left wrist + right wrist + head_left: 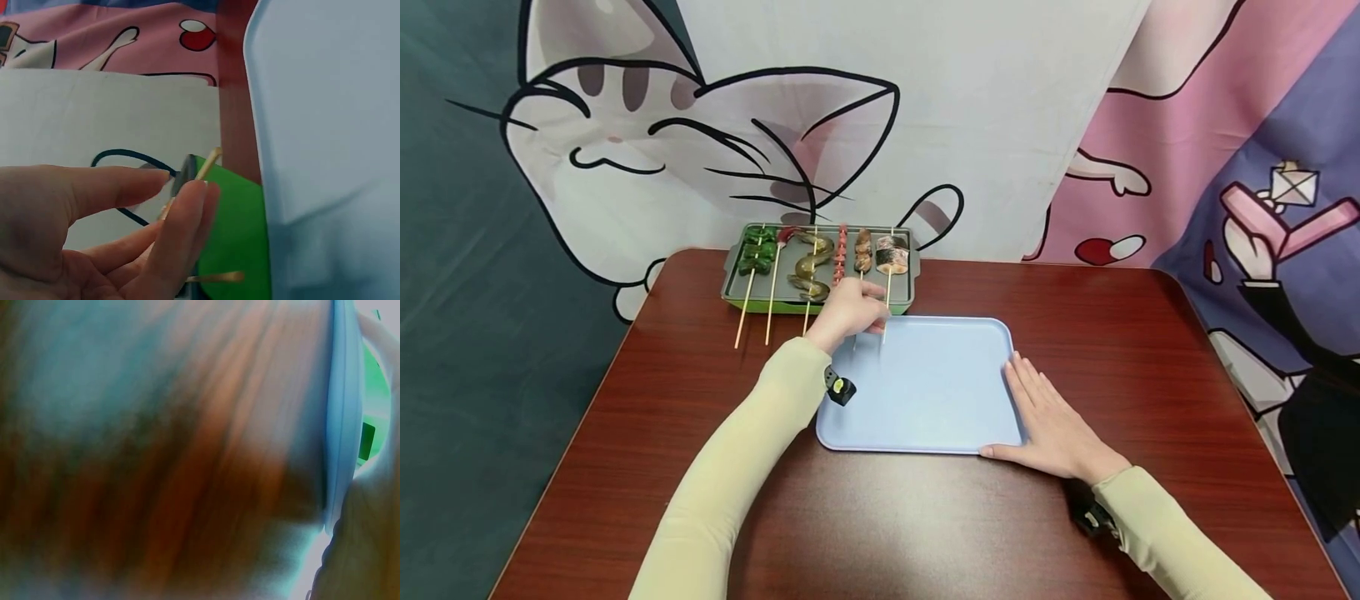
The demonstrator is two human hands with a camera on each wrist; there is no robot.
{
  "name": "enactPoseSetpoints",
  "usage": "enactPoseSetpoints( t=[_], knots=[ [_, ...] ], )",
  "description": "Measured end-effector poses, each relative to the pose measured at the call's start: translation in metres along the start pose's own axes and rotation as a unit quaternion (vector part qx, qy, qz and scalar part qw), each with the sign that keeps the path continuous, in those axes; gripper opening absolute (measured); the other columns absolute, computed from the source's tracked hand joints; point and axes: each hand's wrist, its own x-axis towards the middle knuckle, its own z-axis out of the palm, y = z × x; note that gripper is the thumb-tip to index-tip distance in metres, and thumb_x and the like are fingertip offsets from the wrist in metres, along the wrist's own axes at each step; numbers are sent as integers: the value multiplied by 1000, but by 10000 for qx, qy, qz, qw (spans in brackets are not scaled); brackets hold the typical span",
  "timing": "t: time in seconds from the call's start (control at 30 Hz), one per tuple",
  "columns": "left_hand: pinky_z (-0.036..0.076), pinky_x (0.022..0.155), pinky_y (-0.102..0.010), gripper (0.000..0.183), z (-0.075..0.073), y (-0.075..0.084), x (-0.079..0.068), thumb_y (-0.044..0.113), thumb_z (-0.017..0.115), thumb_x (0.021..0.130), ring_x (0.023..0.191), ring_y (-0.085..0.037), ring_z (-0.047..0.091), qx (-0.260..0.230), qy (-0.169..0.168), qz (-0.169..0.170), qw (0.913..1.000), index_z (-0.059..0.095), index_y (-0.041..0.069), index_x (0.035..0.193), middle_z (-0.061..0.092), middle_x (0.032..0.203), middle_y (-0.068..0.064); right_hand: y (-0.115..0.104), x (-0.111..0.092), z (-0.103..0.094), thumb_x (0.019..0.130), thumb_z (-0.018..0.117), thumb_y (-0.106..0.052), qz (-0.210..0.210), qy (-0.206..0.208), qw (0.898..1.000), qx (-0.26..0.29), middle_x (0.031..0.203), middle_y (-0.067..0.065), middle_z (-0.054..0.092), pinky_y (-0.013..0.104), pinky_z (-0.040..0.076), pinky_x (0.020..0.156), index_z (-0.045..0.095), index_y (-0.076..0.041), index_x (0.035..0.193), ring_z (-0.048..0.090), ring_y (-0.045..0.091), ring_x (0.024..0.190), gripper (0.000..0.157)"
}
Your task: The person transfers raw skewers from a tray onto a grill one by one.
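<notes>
In the head view my left hand (852, 308) is over the front right of a green tray (790, 306) that holds a row of skewers. Its fingertips are right at the stick of the rightmost skewer (892, 254), which bears a pale piece with dark edges. From the left wrist, a gap shows between thumb and fingers, with the stick's end (214, 156) close by. A brown-chunk skewer (862, 252) lies just left, its stick partly hidden by the hand. My right hand (1052, 421) rests with straight, spread fingers along the right edge of a light blue tray (925, 383).
Left of these lie a thin red skewer (840, 254), a curled grey-green skewer (811, 267), a red-tipped skewer (772, 287) and a green-leaf skewer (757, 252). The brown table (1075, 333) ends at a cat-print cloth (985, 125) behind.
</notes>
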Motion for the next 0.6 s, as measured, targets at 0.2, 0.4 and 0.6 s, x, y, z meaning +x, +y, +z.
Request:
enactPoseSetpoints(
  t=[0.2,0.4,0.6],
  knots=[
    [56,81,-39,49,0,5,-8,28,70,98,88,-26,73,535,334,439,9970,61,7,141,74,109,-7,1,-2,0,79,63,-81,46,51,10000,-1,168,19,7,45,11,124,19,3,160,12,37,152,125],
    [53,96,-39,51,7,10,-15,37,69,99,114,-20,66,320,517,1406,9882,61,12,142,69,127,-7,0,-5,0,80,64,-80,-13,121,9999,-31,167,21,9,45,12,124,20,4,159,14,39,152,124],
    [43,110,-37,65,32,11,-18,48,69,97,135,-20,50,2,474,2318,9716,49,21,153,52,150,0,-1,-4,-1,80,63,-80,-3,80,10000,-40,167,20,8,49,16,123,19,4,160,13,39,152,124]
  ],
)
